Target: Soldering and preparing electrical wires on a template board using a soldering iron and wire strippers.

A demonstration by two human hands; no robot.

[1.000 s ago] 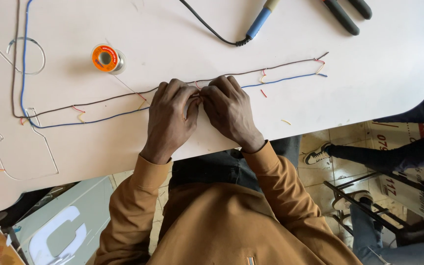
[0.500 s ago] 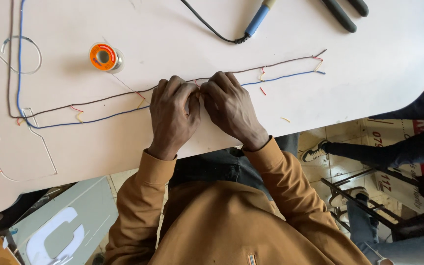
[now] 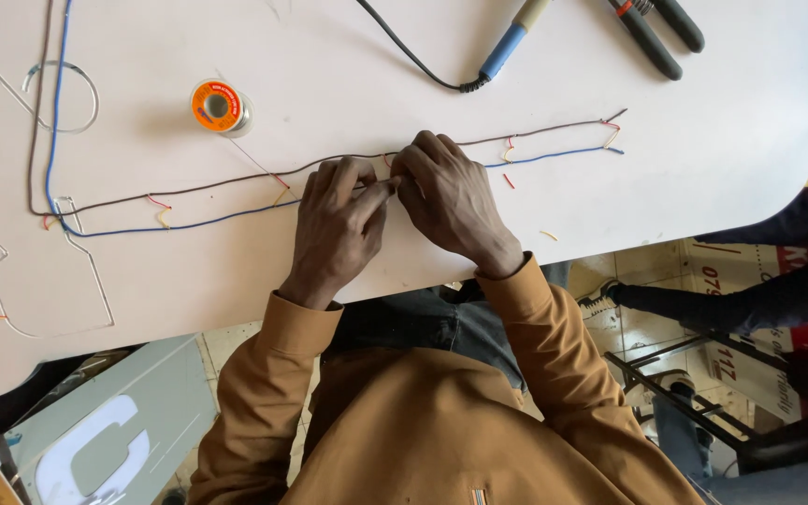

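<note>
Orange solder spool [image 3: 220, 106] beside wires [image 3: 236, 180]

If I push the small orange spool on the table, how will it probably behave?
The orange spool seems to lie tilted on its side on the white table, so it may roll in a curve. It looks small, probably light for pushing. Its thin loose wire end would likely trail floppily.

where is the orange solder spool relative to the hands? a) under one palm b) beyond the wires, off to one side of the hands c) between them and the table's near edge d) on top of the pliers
b: the orange solder spool stands on the white table beyond the brown wire and blue wire, off to the side of the left hand and right hand.
</note>
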